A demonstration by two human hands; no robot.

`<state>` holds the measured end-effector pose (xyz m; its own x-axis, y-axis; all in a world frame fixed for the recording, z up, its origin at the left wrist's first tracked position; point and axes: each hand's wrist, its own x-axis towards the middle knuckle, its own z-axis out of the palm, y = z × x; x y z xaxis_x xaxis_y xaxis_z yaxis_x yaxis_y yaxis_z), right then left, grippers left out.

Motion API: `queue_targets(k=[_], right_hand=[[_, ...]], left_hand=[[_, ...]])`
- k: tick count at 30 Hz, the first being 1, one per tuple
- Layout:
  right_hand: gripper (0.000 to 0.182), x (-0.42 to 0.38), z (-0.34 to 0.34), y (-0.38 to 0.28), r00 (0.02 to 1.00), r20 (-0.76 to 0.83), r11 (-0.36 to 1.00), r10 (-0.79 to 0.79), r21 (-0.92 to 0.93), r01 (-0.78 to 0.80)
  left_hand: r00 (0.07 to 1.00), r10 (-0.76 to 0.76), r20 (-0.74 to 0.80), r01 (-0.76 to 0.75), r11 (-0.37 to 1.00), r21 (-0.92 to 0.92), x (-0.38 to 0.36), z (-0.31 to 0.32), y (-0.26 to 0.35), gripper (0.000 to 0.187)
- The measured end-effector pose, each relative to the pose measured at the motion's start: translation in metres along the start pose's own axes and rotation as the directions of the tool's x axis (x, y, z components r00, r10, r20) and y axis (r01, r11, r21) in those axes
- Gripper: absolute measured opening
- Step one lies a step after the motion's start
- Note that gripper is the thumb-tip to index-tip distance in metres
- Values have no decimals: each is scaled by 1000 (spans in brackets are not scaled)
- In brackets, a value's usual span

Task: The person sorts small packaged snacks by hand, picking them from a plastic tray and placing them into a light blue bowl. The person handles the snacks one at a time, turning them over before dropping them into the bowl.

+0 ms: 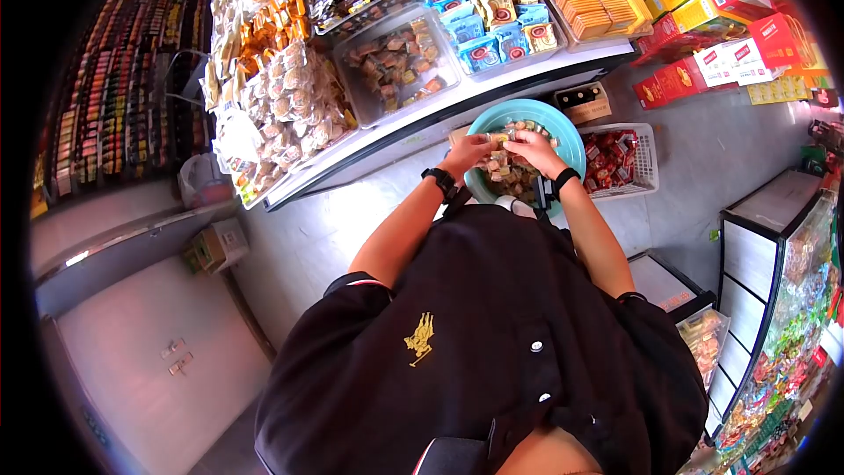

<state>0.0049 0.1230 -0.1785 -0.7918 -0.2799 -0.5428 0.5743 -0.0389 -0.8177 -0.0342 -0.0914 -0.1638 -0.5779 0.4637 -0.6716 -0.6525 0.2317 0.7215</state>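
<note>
A turquoise basin (576,148) stands on the floor in front of me, with many small wrapped snacks (510,178) heaped inside. Both of my hands are over it. My left hand (470,153), with a black watch at the wrist, is closed with its fingertips on a small wrapped snack (500,137) in clear film. From the other side, my right hand (534,151), with a black band at the wrist, pinches the same snack. The snack is small here, so its exact kind is hard to make out.
A shelf edge (387,142) runs beyond the basin, carrying a clear bin (444,84) of wrapped pieces, bagged goods and biscuits (576,4). Right of the basin sits a white basket (649,163) of red packets. Boxes (673,84) stand farther right; a display rack (752,246) is at lower right.
</note>
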Motion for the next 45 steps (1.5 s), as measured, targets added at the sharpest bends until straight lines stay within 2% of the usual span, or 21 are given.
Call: queue_targets(k=[5,8,11,16,19,22,25,28,29,32,34,37,38,39,41,44,45], right_hand=[[21,10,3,8,999,16,998,-43,43,42],[21,10,2,13,998,4,998,-59,-11,59],[20,6,-3,18,994,-31,990,-102,-99,99],[21,-11,-10,26,980,-106,982,-167,-111,155],[22,-22,-14,34,960,-171,971,-222,-133,200],[23,-37,-19,38,953,-200,973,-226,-100,210],[19,-42,-29,50,966,-173,981,-194,-44,189],[18,-48,-37,60,972,-180,986,-148,-100,132],[19,-40,-42,73,960,-195,964,-203,-211,161],[27,-49,-34,67,963,-255,994,-89,35,102],[28,-40,-32,79,953,-285,994,-104,13,112],[30,-22,-34,93,943,-314,990,-109,-118,75],[30,-17,-31,93,941,-321,983,-108,-176,53],[27,-15,-24,88,927,-357,989,-115,-124,75],[25,0,-20,83,944,-319,994,-88,-83,65],[22,24,-7,59,958,-280,997,-66,-61,51],[22,37,-2,50,955,-257,986,-147,-110,122]], left_hand=[[1000,7,-19,-6,1000,19,5,-6,-7,33],[1000,-1,-31,3,999,40,4,-3,-6,35],[998,7,-61,-3,998,67,-1,7,0,34],[994,35,-99,-21,991,134,0,26,-3,28],[999,22,-23,-19,989,149,5,35,-3,27],[999,27,-47,-14,968,250,-7,54,9,26],[999,12,-53,0,975,223,-6,66,3,29],[976,209,55,-215,963,162,5,62,-26,34],[984,172,45,-175,979,99,9,59,-34,35],[995,74,69,-68,994,-89,28,38,-62,39],[989,43,143,-13,979,-201,48,12,-82,41],[975,-43,-217,-19,961,-276,17,15,-61,42],[964,-43,-263,-30,963,-267,13,10,-56,40],[950,-45,-308,-39,965,-260,9,5,-54,39],[920,-55,-389,-57,961,-270,-4,-4,-39,42],[916,-33,-400,-114,935,-337,3,-39,-47,42],[893,-21,-450,-160,920,-359,0,-45,-40,40]])
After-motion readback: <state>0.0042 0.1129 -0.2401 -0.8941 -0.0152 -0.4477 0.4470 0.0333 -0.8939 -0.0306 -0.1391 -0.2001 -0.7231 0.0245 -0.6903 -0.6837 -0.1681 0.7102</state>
